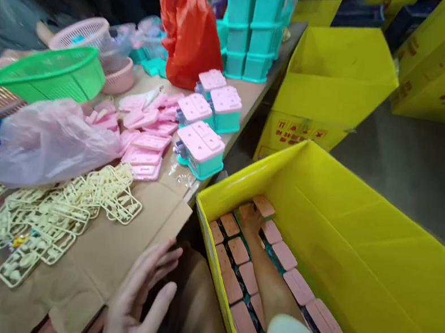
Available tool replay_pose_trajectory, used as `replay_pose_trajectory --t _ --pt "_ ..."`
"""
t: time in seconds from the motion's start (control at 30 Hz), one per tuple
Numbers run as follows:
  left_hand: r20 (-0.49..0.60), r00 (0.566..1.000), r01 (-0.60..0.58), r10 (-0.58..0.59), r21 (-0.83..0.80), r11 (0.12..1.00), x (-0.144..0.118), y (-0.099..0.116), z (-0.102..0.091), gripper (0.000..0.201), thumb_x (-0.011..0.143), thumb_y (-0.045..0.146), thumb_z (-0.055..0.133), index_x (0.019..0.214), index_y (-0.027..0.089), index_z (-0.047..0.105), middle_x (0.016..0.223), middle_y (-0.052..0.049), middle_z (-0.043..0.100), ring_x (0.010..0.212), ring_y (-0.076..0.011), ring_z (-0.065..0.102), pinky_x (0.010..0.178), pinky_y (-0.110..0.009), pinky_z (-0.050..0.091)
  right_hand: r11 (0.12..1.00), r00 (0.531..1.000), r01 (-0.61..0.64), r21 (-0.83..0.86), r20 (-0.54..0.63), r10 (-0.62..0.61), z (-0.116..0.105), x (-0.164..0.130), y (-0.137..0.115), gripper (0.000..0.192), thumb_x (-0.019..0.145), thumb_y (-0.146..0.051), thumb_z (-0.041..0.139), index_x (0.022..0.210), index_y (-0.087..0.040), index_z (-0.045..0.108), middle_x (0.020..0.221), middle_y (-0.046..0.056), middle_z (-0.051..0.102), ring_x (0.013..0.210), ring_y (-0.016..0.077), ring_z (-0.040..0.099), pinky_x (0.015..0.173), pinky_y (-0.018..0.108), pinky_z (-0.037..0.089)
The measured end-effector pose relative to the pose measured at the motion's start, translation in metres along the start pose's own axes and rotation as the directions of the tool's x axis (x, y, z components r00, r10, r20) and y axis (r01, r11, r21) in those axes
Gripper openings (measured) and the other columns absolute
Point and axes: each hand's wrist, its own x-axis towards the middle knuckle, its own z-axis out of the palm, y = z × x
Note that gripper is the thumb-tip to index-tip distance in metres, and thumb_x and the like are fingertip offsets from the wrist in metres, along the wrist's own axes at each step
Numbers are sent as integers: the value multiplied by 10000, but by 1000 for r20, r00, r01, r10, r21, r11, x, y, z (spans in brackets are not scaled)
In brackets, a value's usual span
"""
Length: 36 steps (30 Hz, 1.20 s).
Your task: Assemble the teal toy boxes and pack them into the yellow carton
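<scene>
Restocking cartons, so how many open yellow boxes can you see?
2. One box sits beside the table, with the right hand reaching inside it; another box stands behind it. More yellow cartons at the top right look closed.

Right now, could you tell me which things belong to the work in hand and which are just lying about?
In hand:
right hand, reaching among the pink-topped boxes
yellow carton holding them
pink-and-teal boxes on the table
left hand, open at the table edge

Lying about:
cream plastic frames
green basket
red bag
</scene>
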Motion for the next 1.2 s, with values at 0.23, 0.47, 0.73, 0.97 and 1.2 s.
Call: replay_pose_trajectory --t 0.23,0.47,0.73,0.97,1.2 --pt "14 999 32 -31 -162 986 13 -9 19 463 952 482 780 1380 312 735 1451 -117 720 1295 -319 737 1106 -431 641 900 878 346 264 -430 -211 -107 16 -108 835 1003 -562 515 1693 -614 46 1573 50 514 1509 464 461 1225 707 398" --pt "55 998 3 11 -258 966 24 16 41 522 802 577 889 1252 337 778 1385 -118 743 1304 -359 720 1168 -530 587 862 872 473 180 45 -488 -174 48 -294 901 790 -446 926 1561 -155 559 1337 197 667 1288 415 639 1173 600 488" --pt "448 884 387 -135 -540 747 57 94 22 918 990 874 282 1510 166 549 1332 -188 741 1279 -420 711 1046 -710 559 646 715 540 540 112 -690 -257 -6 -226 1005 836 -644 833 1665 -228 445 1470 97 622 1339 294 615 1170 468 520" --pt "543 839 389 -43 -542 745 63 109 80 556 1017 584 624 1423 205 637 1366 -118 754 1325 -369 698 1081 -570 621 564 537 710 422 194 -821 -331 -43 -193 943 857 -594 827 1676 -339 435 1618 72 499 1532 353 434 1320 569 328" --pt "631 757 482 -169 -364 797 69 86 99 590 1009 632 613 1376 174 669 1374 -128 751 1306 -400 707 1106 -618 601 709 686 670 221 180 -705 -333 -72 -146 935 929 -441 801 1726 -304 331 1576 114 537 1472 306 517 1244 438 464"
